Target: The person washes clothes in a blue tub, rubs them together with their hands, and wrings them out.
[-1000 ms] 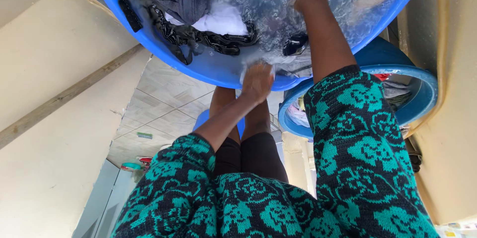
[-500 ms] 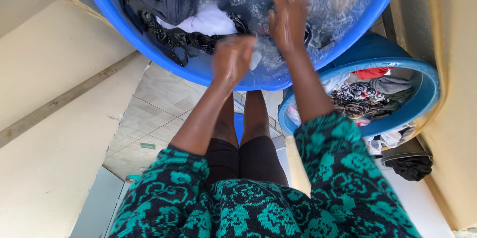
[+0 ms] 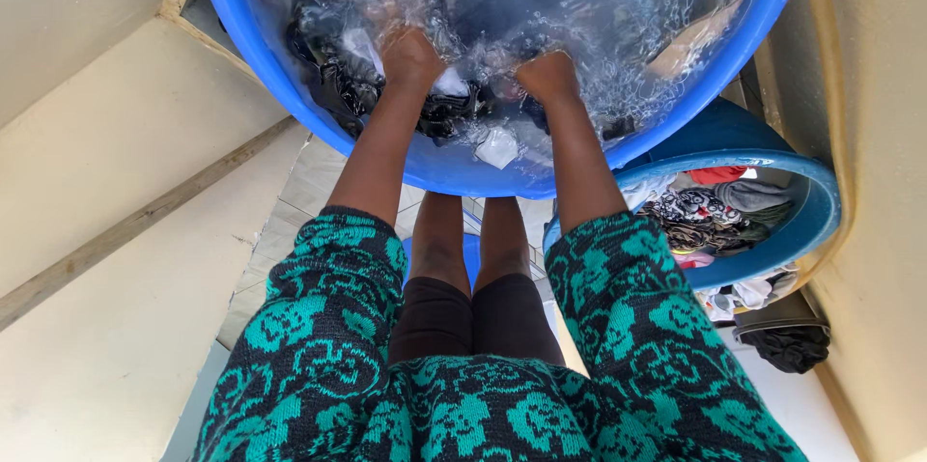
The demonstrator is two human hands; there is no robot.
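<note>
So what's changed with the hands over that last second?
Both the left hand and the right hand have plunged side by side into the soapy water among the dark clothes; what they grip is hidden. The big blue basin and the smaller tub stayed put.

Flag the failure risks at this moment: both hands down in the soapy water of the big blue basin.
1. The big blue basin is nearly full of foamy water; hard scrubbing could slop it over the near rim onto the tiled floor, probably making it slippery.
2. The left hand and right hand are under foam, so grip on the dark clothes is unseen.
3. Splashes could land on the second blue basin of laundry beside it.
</note>
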